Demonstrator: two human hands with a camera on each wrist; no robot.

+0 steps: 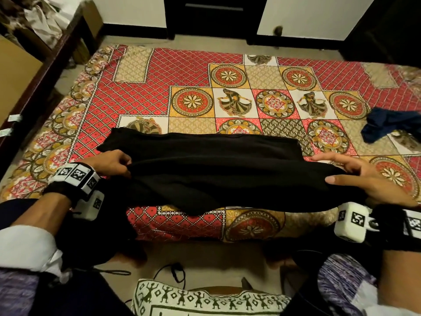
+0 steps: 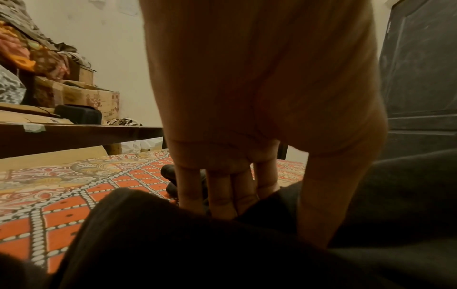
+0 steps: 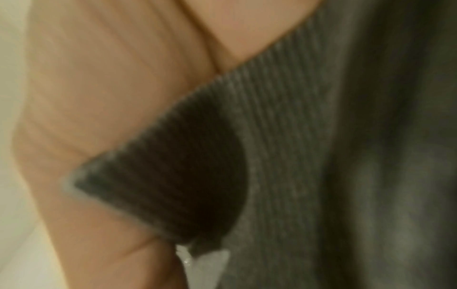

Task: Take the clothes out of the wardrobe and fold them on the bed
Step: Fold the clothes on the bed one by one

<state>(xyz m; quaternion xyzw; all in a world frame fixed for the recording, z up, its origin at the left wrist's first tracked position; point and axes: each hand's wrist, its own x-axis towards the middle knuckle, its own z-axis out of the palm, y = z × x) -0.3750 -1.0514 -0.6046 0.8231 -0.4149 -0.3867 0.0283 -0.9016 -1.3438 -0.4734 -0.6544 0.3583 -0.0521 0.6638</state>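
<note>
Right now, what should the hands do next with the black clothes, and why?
Probably carry the held edge forward to finish the fold. The left hand and right hand each grip one end of the black garment, which lies half-folded along the bed edge, part hanging off the front.

Cream walls (image 1: 307, 17), pale floor (image 1: 182, 41), cluttered dark wooden table (image 1: 45, 62) at left.

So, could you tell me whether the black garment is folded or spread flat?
Partly folded: the black garment lies doubled in layers across the bed's edge.
</note>
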